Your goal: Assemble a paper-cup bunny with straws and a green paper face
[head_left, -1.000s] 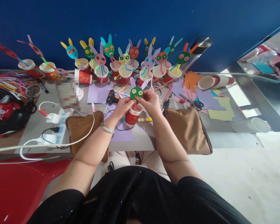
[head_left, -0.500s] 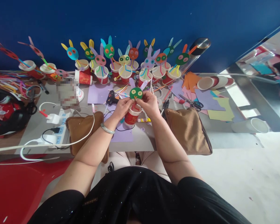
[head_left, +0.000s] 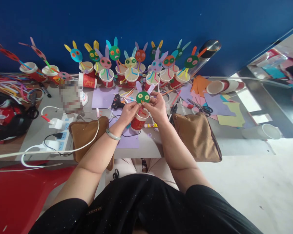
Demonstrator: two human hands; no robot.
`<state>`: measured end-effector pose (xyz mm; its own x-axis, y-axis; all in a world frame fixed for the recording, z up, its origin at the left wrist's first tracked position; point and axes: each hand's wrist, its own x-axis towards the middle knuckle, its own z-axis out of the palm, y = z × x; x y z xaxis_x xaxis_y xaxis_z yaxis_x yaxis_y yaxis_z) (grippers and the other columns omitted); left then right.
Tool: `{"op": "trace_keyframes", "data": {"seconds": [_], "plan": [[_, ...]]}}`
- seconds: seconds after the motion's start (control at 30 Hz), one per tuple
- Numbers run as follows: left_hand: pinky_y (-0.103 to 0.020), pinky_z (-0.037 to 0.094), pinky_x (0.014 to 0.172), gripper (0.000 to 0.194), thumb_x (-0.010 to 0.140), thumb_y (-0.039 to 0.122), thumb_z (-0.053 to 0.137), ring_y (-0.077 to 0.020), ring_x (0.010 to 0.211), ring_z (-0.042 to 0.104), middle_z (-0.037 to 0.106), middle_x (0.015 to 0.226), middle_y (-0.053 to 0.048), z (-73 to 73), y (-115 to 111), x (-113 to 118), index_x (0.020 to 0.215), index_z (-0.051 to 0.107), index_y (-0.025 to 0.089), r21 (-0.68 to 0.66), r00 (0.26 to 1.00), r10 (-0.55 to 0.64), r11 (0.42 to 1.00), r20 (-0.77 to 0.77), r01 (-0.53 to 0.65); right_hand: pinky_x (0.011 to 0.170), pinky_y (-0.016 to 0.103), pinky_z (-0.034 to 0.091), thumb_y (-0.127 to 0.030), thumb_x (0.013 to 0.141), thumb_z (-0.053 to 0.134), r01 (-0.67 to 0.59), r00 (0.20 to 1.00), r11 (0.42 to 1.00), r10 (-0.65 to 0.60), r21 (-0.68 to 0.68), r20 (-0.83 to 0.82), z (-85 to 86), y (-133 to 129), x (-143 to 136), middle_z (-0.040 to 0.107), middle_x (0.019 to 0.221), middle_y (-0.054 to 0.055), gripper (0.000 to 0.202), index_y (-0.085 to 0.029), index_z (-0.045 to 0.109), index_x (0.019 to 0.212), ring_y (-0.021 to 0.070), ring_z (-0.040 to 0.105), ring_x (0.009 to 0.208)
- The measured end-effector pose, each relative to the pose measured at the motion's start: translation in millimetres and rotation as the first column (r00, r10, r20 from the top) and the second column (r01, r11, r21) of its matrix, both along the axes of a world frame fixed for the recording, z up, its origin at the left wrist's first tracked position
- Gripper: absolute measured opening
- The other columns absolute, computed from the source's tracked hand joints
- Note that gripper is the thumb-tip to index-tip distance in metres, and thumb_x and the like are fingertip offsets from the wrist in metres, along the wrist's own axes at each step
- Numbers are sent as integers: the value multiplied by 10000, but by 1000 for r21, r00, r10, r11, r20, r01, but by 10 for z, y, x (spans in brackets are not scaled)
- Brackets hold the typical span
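Green rabbit face (head_left: 143,97): one, held above one red cup (head_left: 137,124).
Left hand (head_left: 131,112): narrow grip, pinching the face's lower edge.
Right hand (head_left: 157,107): narrow grip, opposite side.
Orange mouth (head_left: 143,101): one; apparently being seated; next move likely calls for steady finger pressure.
Rear rabbit figures (head_left: 105,62): about thirteen.
Glue gun (head_left: 117,102): one.
Scissors (head_left: 207,110): two.

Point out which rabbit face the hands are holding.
The green face with pale purple ears, held between the left hand and right hand; neither hand touches the other rabbit faces farther back.
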<state>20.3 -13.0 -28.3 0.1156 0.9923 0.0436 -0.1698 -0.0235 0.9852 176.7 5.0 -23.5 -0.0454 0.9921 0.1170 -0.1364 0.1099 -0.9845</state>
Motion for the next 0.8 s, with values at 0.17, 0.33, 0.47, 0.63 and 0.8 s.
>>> {"op": "trace_keyframes", "data": {"seconds": [0.17,0.33,0.47,0.63,0.8], "plan": [[-260,337,600,524,795,603,813,-111,619,433,498,584,25,-6,2,7,602,559,188,-10,1000,7,1000,10,-7,532,231,457,-502,647,979,13,1000,1000,-13,-13,16,31,-9,-9,697,765,-87,693,-300,510,1115,91,586,562],[-264,373,606,511,820,572,830,-112,607,465,526,590,25,18,-6,3,609,570,187,-20,1000,-3,1000,21,4,502,238,405,-610,648,958,10,999,1000,-9,-10,49,86,3,26,660,748,-66,658,-270,572,1058,86,528,556],[-253,405,624,431,840,509,825,-116,622,529,599,614,10,32,-16,19,658,647,162,-93,999,-46,995,24,48,472,254,369,-745,708,879,118,992,992,-120,41,49,125,36,81,610,706,-51,603,-246,630,937,76,458,514],[-248,403,604,367,834,440,828,-111,605,516,612,609,9,61,-48,54,659,681,152,-160,998,-52,986,20,54,456,246,348,-844,683,843,241,970,966,-243,89,9,174,64,150,605,669,-43,651,-232,664,813,65,433,494],[-256,395,607,344,843,414,797,-111,600,500,589,591,13,76,-71,67,647,670,161,-146,998,-57,988,-6,56,447,226,324,-844,680,846,287,957,949,-289,129,-9,188,79,191,595,654,-50,653,-222,667,765,50,405,482]]}}
